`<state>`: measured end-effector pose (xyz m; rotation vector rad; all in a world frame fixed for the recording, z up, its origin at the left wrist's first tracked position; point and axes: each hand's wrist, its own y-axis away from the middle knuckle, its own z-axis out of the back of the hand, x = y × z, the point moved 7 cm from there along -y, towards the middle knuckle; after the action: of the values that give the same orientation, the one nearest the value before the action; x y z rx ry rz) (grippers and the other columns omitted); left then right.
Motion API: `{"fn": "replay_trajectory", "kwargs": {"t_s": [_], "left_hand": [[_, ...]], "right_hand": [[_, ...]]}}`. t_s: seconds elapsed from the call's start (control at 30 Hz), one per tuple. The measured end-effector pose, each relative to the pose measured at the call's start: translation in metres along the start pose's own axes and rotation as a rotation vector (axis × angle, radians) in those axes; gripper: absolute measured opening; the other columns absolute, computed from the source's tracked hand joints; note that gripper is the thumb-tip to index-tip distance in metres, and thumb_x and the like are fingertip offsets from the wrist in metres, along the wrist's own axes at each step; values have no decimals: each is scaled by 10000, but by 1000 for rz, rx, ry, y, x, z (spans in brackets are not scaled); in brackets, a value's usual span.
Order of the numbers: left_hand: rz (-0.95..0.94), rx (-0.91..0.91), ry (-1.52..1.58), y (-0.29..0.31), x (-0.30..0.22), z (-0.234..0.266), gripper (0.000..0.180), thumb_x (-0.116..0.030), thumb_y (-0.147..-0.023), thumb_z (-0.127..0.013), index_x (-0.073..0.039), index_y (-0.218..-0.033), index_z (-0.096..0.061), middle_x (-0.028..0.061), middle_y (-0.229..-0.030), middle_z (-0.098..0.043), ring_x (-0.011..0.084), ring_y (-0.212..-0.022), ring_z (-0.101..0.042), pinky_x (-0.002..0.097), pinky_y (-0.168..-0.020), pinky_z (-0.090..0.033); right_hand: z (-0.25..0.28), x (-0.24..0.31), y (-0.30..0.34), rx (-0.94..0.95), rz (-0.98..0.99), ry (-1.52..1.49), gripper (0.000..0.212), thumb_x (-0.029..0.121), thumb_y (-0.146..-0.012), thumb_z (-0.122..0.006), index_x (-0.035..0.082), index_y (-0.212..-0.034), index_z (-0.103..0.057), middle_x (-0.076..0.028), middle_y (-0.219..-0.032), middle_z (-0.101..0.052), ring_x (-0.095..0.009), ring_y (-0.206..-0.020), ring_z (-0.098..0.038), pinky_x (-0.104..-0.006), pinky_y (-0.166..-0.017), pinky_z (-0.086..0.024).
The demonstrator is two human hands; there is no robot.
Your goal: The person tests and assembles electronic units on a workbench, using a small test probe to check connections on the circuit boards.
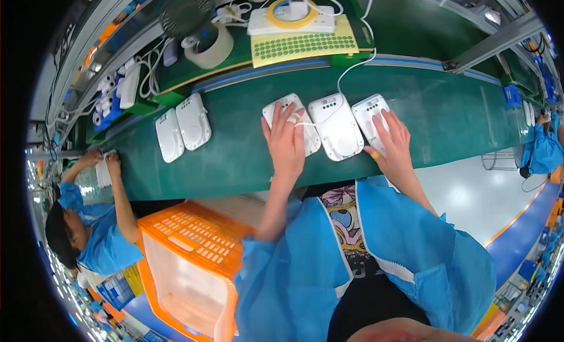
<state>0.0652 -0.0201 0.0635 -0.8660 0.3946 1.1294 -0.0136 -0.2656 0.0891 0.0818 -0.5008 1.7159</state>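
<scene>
Three white rounded plastic devices lie side by side on the green bench, each with a speaker grille and small dark marks. My left hand (286,139) rests over the left device (312,141), its fingers closed on the end of a thin white cable (325,123). That cable crosses the middle device (336,130). At the right device (368,114), my right hand (393,143) has its fingers along the right side and its thumb, in a yellow finger cover, by the lower left edge. The cable's tip is hidden by my left fingers.
Two more white devices (192,122) lie to the left on the bench (235,160). A raised shelf behind holds a power strip (264,22), tape rolls, a small dark fan (187,14) and a yellow dotted sheet (305,46). An orange basket (197,233) stands below; a co-worker (97,224) works at left.
</scene>
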Motion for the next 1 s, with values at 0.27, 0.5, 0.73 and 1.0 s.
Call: {"fn": "replay_trajectory", "kwargs": {"t_s": [0.27, 0.5, 0.73, 1.0], "left_hand": [[-160, -32, -188, 17, -51, 29, 140, -94, -857, -720, -65, -987, -677, 117, -878, -569, 265, -916, -615, 473, -880, -521], [-158, 155, 161, 26, -47, 4, 285, 23, -812, -709, -4, -1067, -585, 156, -1000, -538, 361, -888, -613, 449, -710, -522], [-167, 24, 101, -8, -35, 42, 687, -129, -780, -823, -12, -1386, -521, 199, -1352, -534, 421, -1282, -520, 557, -1051, -434], [-99, 203, -160, 25, 2, 22, 1041, -473, -713, -908, 6, -1507, -436, 267, -1635, -316, 479, -1548, -249, 706, -1201, -212]], "right_hand": [[37, 67, -22, -319, 233, -304, 442, -21, -878, -683, 5, -1319, -659, -202, -1403, -604, -407, -1343, -563, -507, -1096, -462], [10, 106, -41, -143, 321, -428, 316, 12, -869, -755, 13, -1179, -698, -158, -1145, -699, -328, -1000, -712, -374, -779, -599], [-18, 81, -47, -44, 134, -450, 144, 48, -894, -763, 37, -1037, -763, -99, -878, -683, -284, -740, -688, -378, -634, -560], [-33, 80, -50, -56, 193, -362, 95, 97, -887, -777, 48, -967, -760, -84, -882, -682, -282, -753, -694, -384, -646, -566]]}}
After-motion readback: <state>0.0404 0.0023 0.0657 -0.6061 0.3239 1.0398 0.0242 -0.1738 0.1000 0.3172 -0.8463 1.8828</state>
